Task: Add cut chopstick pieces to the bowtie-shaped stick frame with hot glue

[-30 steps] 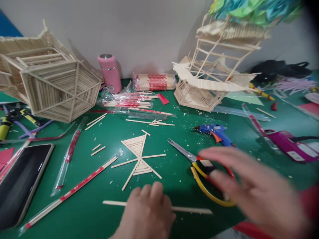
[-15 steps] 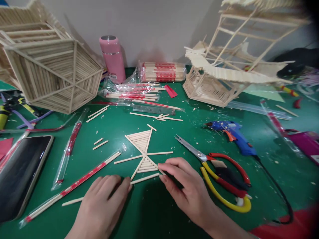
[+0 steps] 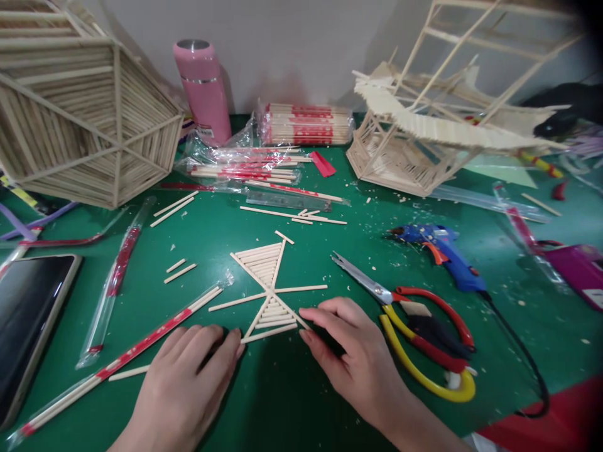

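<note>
On the green tabletop lies a flat spoked frame of chopstick pieces (image 3: 269, 290), with rungs filling its far wedge and part of its near wedge. Across the wide mouth of the near wedge sits a cut chopstick piece (image 3: 273, 333), close to the last rung. My left hand (image 3: 188, 370) is curled, its thumb and fingertips closed at the left end of that piece and the tip of a spoke. Around the tip of the opposite spoke, my right hand (image 3: 353, 358) closes thumb and index finger. A stick (image 3: 128, 373) partly shows from under my left hand.
Scissors (image 3: 377, 292) and a blue glue gun (image 3: 443, 251) lie right. Wrapped chopsticks (image 3: 146, 342) and a phone (image 3: 35, 326) lie left. Behind stand a pink bottle (image 3: 205, 94), a bundle of chopsticks (image 3: 306, 125) and two stick-built models (image 3: 89, 119), (image 3: 400, 157).
The cut chopstick piece has moved away from me, closer to the near wedge's last rung. Both hands stay at the frame's near corners. The view has shifted slightly.
</note>
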`<state>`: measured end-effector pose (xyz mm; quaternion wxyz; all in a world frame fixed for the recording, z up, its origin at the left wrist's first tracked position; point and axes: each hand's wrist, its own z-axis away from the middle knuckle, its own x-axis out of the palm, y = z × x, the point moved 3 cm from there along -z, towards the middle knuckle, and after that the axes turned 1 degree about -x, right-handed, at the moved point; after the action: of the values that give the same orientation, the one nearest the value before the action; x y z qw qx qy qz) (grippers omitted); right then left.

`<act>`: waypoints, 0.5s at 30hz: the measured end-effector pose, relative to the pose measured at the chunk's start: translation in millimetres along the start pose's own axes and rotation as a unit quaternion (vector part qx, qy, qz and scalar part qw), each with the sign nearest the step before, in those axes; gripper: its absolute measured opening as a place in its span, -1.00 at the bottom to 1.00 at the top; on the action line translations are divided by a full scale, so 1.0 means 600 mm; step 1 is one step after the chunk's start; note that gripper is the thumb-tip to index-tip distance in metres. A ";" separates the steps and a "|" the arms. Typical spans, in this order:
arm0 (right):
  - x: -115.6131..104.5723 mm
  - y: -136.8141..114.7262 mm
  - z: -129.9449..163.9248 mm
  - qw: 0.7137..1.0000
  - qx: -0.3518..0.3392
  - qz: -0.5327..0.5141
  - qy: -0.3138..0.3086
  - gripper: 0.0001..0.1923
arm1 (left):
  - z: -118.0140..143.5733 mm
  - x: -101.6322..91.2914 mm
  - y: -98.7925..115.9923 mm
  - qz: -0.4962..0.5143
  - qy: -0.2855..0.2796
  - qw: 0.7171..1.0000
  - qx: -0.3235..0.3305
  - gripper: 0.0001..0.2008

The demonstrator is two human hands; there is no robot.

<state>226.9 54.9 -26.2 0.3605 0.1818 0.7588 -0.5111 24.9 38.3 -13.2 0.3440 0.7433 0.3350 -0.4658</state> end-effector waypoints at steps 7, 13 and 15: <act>0.002 -0.002 -0.002 1.000 0.004 0.015 0.004 -0.85 | 0.004 0.009 -0.005 -0.011 -0.028 0.999 0.021 -0.83; 0.001 0.000 -0.005 1.000 0.010 0.019 0.006 -0.86 | 0.011 0.009 -0.007 0.005 -0.049 0.999 0.019 -0.81; 0.001 0.000 -0.005 1.000 0.012 0.021 0.005 -0.86 | 0.010 0.008 -0.007 0.011 -0.050 0.999 0.011 -0.81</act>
<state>225.2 57.5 -25.9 0.3651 0.2043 0.7506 -0.5114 20.2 36.3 -20.5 0.3571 0.7265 0.3037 -0.5025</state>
